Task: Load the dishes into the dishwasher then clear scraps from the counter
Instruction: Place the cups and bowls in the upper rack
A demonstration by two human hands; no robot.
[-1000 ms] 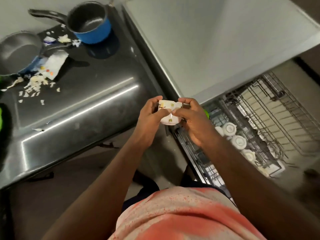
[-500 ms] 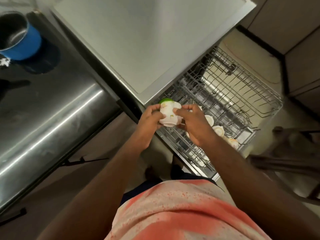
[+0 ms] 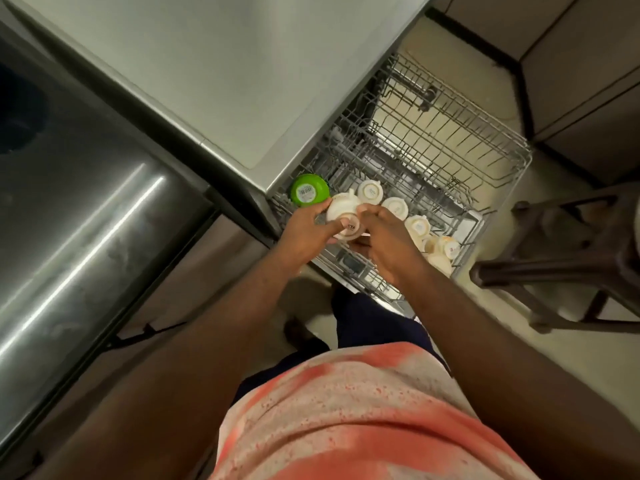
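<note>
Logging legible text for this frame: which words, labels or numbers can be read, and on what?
"STA": on the upturned base of the white cup held by the left hand and right hand; the rest is covered.
Sticker on the green cup: printed, too small to read.
Marks on the other white cups in the rack: too blurred to read.

The dark letters "STA" show on the upturned base of the white cup [image 3: 341, 207], which the left hand [image 3: 304, 233] and right hand [image 3: 386, 244] hold over the left part of the dishwasher rack [image 3: 498, 157]. The left thumb covers the rest of the word. Just left of it, the green cup [image 3: 309, 190] carries a white sticker with barcode-like lines, too small to read. The bases of the other white cups [image 3: 370, 191] bear small marks, also illegible.
</note>
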